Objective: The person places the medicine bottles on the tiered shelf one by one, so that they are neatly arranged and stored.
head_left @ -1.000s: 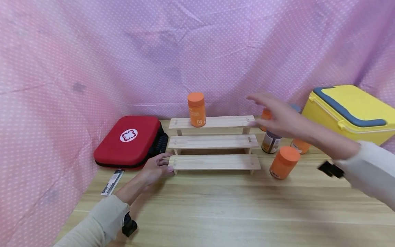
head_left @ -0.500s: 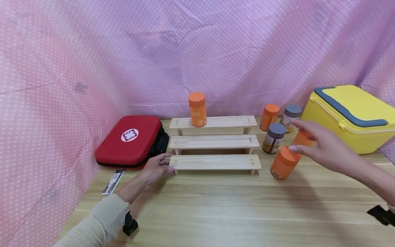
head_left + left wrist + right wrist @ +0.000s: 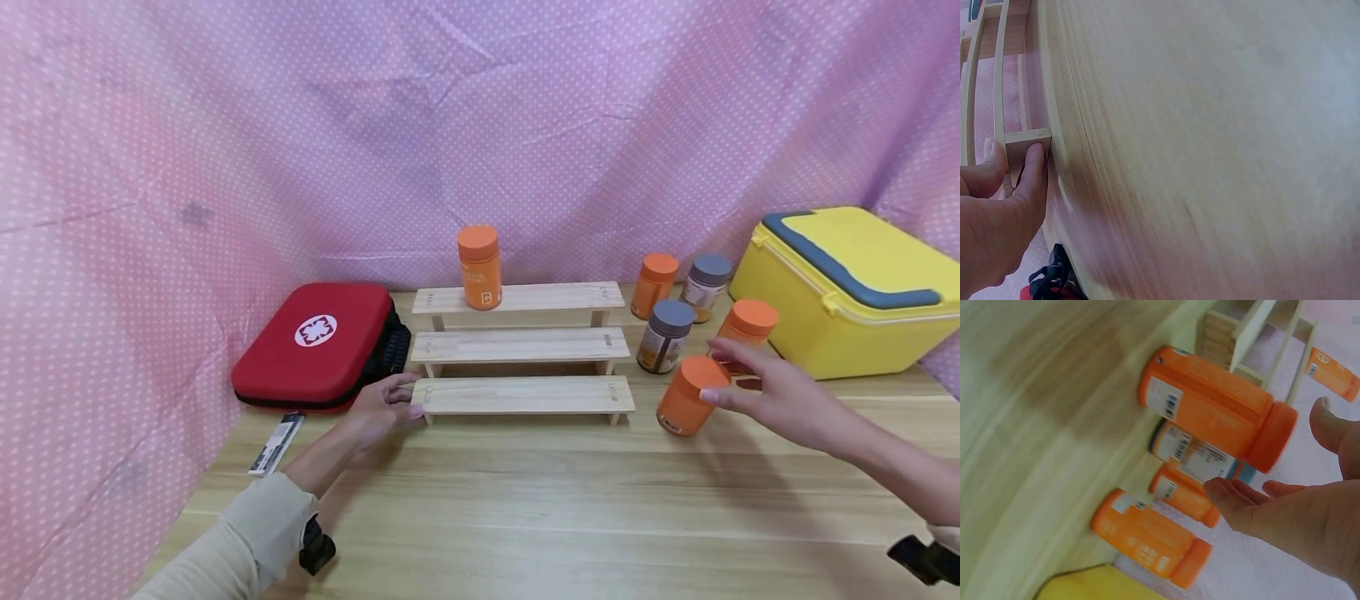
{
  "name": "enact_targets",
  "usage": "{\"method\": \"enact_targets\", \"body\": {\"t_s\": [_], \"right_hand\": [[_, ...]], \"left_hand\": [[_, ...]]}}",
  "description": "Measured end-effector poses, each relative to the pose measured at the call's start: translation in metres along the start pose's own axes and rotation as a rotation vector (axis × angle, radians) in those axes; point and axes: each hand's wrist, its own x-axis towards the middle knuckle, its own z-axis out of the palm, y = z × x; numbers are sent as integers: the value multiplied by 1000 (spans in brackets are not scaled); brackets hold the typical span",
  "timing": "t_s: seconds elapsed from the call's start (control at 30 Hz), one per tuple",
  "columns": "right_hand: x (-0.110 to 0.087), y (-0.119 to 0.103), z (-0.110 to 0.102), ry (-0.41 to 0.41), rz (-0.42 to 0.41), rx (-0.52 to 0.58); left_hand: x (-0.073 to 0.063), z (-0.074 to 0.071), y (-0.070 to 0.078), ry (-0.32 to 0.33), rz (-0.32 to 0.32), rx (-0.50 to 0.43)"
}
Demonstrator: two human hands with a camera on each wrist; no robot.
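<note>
Head view: seemingly readying pickup of front bottle [image 3: 686,404] with spread right fingers [image 3: 1229,497], pinching shelf [image 3: 517,393] with left fingers [image 3: 1034,169]; likely next: grip.

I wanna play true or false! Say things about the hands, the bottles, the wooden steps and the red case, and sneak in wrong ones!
1. An orange bottle stands on the top step of the wooden rack. True.
2. The left hand grips the yellow box. False: the left hand pinches the wooden rack's left end.
3. The red case has a white circle on top. True.
4. Every bottle has an orange lid. False: two grey lids show.
5. The right hand is beside the front orange bottle. True.
</note>
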Motion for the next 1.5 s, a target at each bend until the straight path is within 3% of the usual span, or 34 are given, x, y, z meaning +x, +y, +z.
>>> {"method": "enact_targets", "body": {"t_s": [0.5,0.93,1.13,1.5], "right_hand": [[-2,6,18,8,19,75],[-3,6,18,54,-53,66],[-4,-5,6,108,-105,48],[10,-33,-27,136,-186,176]], "left_hand": [[-1,0,-2,-9,5,-28],[-1,0,-1,-14,1,-38],[-1,-1,0,-5,-8,-44],[-2,0,1,-17,-11,-44]]}}
